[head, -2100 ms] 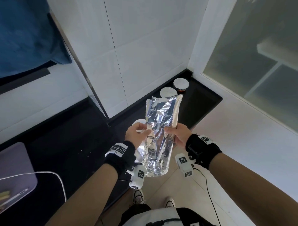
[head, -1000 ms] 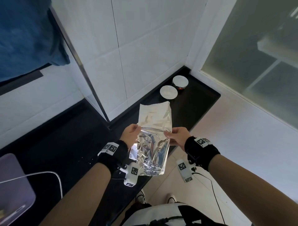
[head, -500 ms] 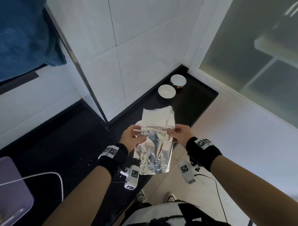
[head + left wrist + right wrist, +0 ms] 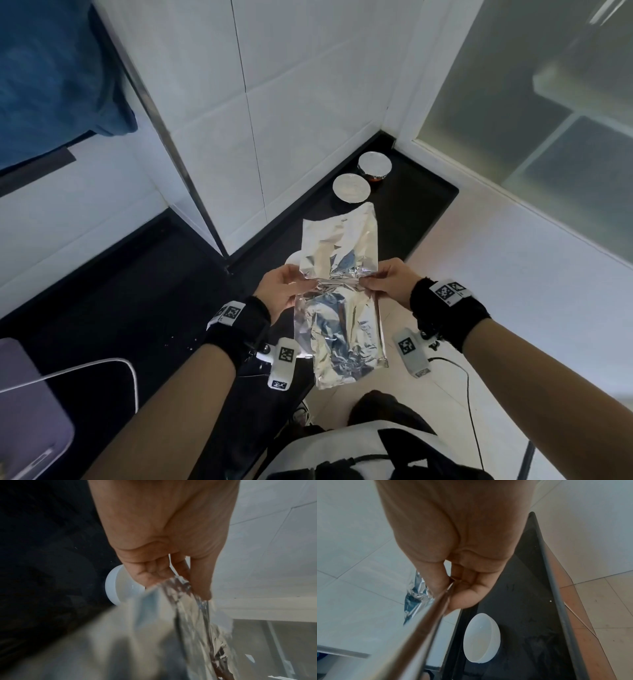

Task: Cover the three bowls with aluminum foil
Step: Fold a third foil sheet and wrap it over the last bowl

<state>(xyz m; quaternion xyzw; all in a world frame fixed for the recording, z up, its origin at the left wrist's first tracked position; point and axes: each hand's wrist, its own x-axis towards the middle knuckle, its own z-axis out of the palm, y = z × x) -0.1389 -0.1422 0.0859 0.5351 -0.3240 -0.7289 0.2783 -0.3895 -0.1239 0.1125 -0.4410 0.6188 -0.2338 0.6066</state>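
Note:
A crumpled sheet of aluminum foil (image 4: 339, 274) hangs in the air between both hands, bent along a crease at the grip line. My left hand (image 4: 308, 279) pinches its left edge and my right hand (image 4: 368, 281) pinches its right edge. The left wrist view shows the left hand (image 4: 185, 585) with the foil (image 4: 171, 628) running from the pinch. In the right wrist view the right hand (image 4: 452, 588) grips the foil (image 4: 419, 628) edge-on. An uncovered white bowl (image 4: 481, 638) (image 4: 113, 586) sits on the black counter (image 4: 137, 308) below the foil. Two foil-covered bowls (image 4: 351, 187) (image 4: 374, 166) stand farther back.
White tiled wall (image 4: 291, 85) rises behind the counter, which ends at a frosted glass door (image 4: 548, 120) on the right. A blue cloth (image 4: 51, 75) hangs upper left. A purple tray (image 4: 27, 411) and white cable (image 4: 102, 363) lie at lower left. Tiled floor (image 4: 513, 308) is to the right.
The foil, earlier a long narrow strip, has been bent at a crease, and its far half now spreads wider over the white bowl. Both hands keep pinching it.

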